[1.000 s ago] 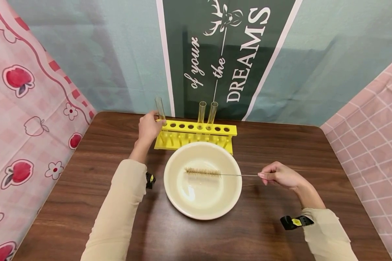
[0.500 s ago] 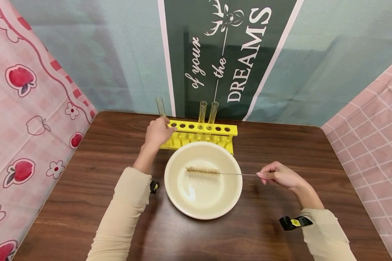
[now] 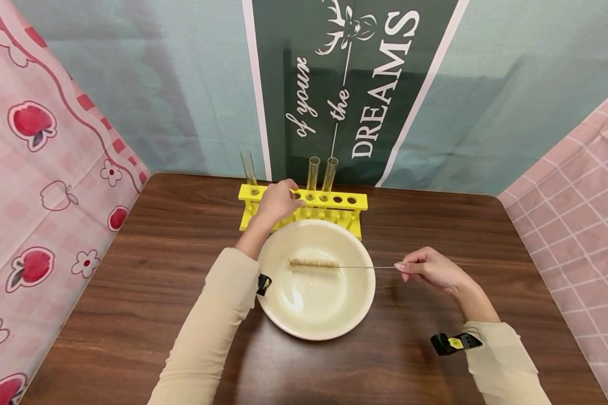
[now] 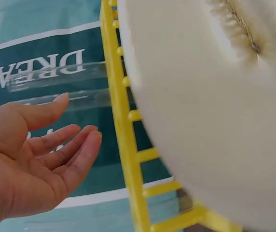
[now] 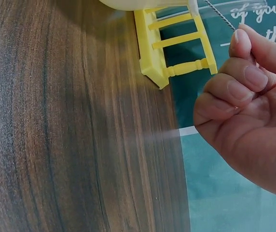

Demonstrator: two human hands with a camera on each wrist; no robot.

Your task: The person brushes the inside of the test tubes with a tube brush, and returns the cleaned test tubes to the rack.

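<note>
My right hand [image 3: 433, 269] pinches the thin wire handle of a test tube brush [image 3: 314, 264] between thumb and forefinger. The bristles lie over the cream bowl [image 3: 316, 332]. My left hand [image 3: 280, 201] hovers over the yellow test tube rack [image 3: 352, 203], its fingers loosely bent and holding nothing, as the left wrist view [image 4: 46, 154] also shows. Just right of its fingertips stand two glass tubes, one [image 3: 312, 175] nearer and another [image 3: 329, 177] beside it. A third glass tube [image 3: 249, 171] leans slightly in the rack's leftmost hole, left of the hand.
The bowl stands on the brown wooden table [image 3: 410, 365], right in front of the rack. Behind the rack hangs a blue-green cloth [image 3: 192, 101] with a dark printed panel. Pink patterned cloth [image 3: 56, 169] hangs at left, pink tile-patterned cloth [image 3: 588, 225] at right.
My left hand has let go of the leftmost tube, which stays in the rack, and has moved right toward the other two. The right hand with the brush has shifted slightly left.
</note>
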